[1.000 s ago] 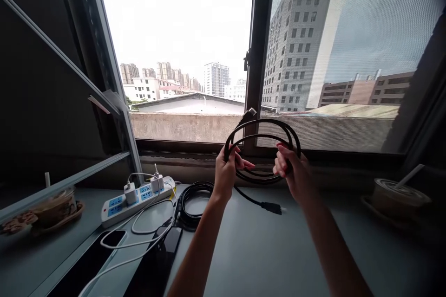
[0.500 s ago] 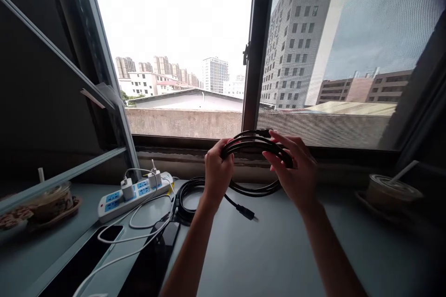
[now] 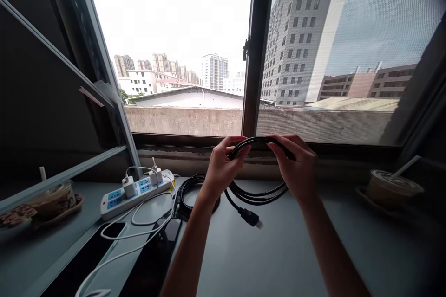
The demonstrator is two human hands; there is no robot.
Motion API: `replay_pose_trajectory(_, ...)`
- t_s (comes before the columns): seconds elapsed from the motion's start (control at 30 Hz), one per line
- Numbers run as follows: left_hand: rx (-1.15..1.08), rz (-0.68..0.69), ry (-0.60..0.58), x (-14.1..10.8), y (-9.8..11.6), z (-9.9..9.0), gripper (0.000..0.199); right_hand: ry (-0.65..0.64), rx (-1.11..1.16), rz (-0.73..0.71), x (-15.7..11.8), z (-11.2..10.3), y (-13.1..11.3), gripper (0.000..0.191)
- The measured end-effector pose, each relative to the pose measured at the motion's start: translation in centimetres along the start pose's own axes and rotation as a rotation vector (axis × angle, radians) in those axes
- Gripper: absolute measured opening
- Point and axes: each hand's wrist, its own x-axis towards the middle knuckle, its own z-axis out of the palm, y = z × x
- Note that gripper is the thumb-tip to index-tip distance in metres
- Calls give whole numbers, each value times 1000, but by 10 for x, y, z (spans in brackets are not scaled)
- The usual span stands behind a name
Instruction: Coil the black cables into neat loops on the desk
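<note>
Bunched the black cable (image 3: pixel 256 139) into a tighter arch since half a second ago! Pinching either end of it with left hand (image 3: pixel 223 162) and right hand (image 3: pixel 298 162), closing fingers (image 3: pixel 285 140) narrowly around it. Holding it up near the far edge of the table (image 3: pixel 272 253), dangling one plug (image 3: pixel 248 216) right of a looped cord (image 3: pixel 182 200).

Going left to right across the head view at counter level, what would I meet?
Left drink cup, white power strip, coiled black cable, left hand, held cable's connector, right hand, right drink cup.
</note>
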Motion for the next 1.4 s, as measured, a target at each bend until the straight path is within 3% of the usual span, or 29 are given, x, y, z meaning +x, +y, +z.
replay_pose_trajectory(0.1,-82,-31,-30,1,-2,4,31,24,-3,49,1,2,10,18)
replay_pose_trajectory(0.23,-158,-40,67,4,-4,6,31,-35,17,131,1,2,14,20)
replay_pose_trajectory(0.47,44,83,219,3,10,-10,26,-385,69,392,-3,0,4,32)
replay_pose_trajectory(0.6,11,132,350,4,11,-18,28,-583,419,603,-2,-3,-12,34)
replay_pose_trajectory(0.7,-37,132,452,4,10,-17,40,-752,657,671,-1,-7,-26,31)
replay_pose_trajectory(0.8,16,88,439,3,8,-11,53,-880,697,612,-1,-10,-37,34)
replay_pose_trajectory(0.9,55,-106,343,6,6,-8,57,-894,620,556,0,-15,-40,40)
replay_pose_trajectory(1.0,44,-255,318,12,2,-10,53,-731,466,472,1,-19,-37,44)
replay_pose_trajectory(1.1,-28,-314,238,17,2,-13,44,-555,158,219,2,-17,-31,68)
replay_pose_trajectory(1.17,-56,-347,148,16,5,-15,45,-547,-20,47,3,-14,-26,55)
replay_pose_trajectory(1.23,-99,-374,59,14,9,-16,36,-546,-108,-37,3,-11,-21,40)
replay_pose_trajectory(1.33,-250,-421,-68,11,10,-14,16,-510,-147,-53,4,-13,-15,39)
replay_pose_trajectory(1.4,-358,-448,-114,10,6,-9,15,-488,-145,-50,5,-17,-10,35)
